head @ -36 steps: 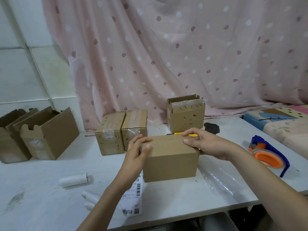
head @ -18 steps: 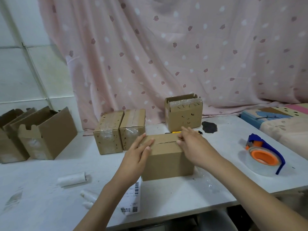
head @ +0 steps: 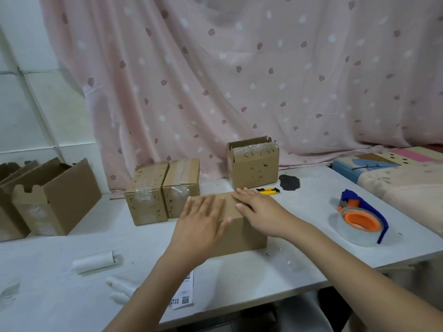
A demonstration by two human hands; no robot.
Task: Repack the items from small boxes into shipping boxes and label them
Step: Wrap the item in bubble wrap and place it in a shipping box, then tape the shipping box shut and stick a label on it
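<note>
A plain brown shipping box (head: 244,236) stands closed at the middle of the white table (head: 60,295). My left hand (head: 203,219) lies flat on its top with fingers spread. My right hand (head: 259,209) presses flat on the top's right part, fingers straight and pointing left. A white shipping label (head: 184,293) with barcodes lies on the table in front of the box, partly under my left forearm. Two taped small boxes (head: 163,190) stand side by side behind the box on the left. Another small box (head: 254,162) with its flap up stands behind it.
A tape dispenser (head: 362,219) with an orange core sits at the right. A yellow utility knife (head: 267,190) lies behind the shipping box. Open empty cartons (head: 55,197) stand at the far left. A white paper roll (head: 96,261) lies front left. A pink curtain hangs behind.
Both hands have gone from holding the box's top edges to lying flat on its top. The right hand slid left across the lid.
</note>
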